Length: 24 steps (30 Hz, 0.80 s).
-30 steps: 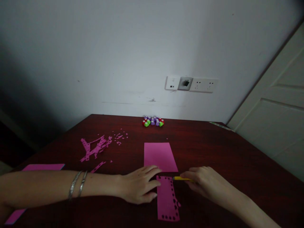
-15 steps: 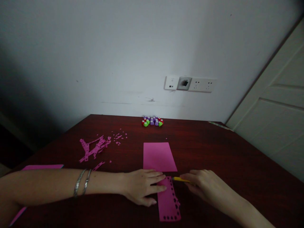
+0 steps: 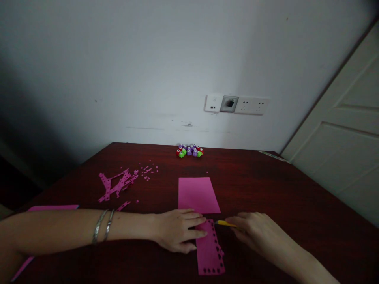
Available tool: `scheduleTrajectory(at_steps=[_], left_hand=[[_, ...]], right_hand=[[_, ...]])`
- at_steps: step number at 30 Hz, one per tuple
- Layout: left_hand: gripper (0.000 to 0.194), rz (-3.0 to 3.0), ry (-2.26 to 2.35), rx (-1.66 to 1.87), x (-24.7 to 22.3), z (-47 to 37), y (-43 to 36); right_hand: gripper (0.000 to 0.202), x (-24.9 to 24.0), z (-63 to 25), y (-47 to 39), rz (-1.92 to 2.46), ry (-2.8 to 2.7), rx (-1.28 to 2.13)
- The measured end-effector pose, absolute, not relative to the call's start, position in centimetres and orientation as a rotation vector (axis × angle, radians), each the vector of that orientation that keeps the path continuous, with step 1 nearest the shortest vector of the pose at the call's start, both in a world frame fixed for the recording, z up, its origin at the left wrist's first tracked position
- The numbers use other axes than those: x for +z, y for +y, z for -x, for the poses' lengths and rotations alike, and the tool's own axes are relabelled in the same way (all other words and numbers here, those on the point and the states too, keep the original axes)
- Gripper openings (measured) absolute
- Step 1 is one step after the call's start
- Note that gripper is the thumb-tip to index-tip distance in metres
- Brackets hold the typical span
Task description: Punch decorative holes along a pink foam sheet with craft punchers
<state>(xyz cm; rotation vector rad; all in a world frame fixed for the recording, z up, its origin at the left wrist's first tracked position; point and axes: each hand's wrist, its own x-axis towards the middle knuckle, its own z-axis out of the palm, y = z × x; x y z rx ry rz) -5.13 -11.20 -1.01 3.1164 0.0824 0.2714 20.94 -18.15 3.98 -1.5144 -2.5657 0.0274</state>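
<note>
A narrow strip of pink paper (image 3: pixel 205 248) lies on the table, with a row of dark holes along its right and bottom edges. My left hand (image 3: pixel 179 230) rests flat on the strip's left side, fingers stretched out and spread, two silver bangles on the wrist. In a closed grip, my right hand (image 3: pixel 248 228) holds a slim yellow craft knife (image 3: pixel 225 223). The knife's grey tip points left and meets the strip's upper right edge. Just beyond the strip is a plain pink sheet (image 3: pixel 198 195), partly under my left fingers.
Cut pink paper scraps (image 3: pixel 118 183) and tiny punched bits (image 3: pixel 148 170) lie at the left. Several colourful small stampers (image 3: pixel 190 150) cluster against the wall. More pink paper (image 3: pixel 55 207) sits beneath my left forearm. Wall sockets (image 3: pixel 237 104) are above the dark red table (image 3: pixel 251 177).
Both hands and the knife hold almost the same place; the knife tip has barely shifted. The small overall drift of the view looks like head movement.
</note>
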Motion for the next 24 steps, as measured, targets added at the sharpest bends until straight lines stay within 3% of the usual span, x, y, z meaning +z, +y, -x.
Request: scheduleTrajectory(at_steps=[6, 24], left_hand=[[0.032, -3.100, 0.166, 0.253, -0.8, 4.0, -10.8], [0.043, -3.230, 0.258, 0.235, -1.2, 3.4, -11.0]], right_hand=[[0.027, 4.7, -18.8, -19.1, 1.812, -2.557, 0.082], [0.034, 1.3, -13.5, -22.0, 2.303, -2.277, -0.011]])
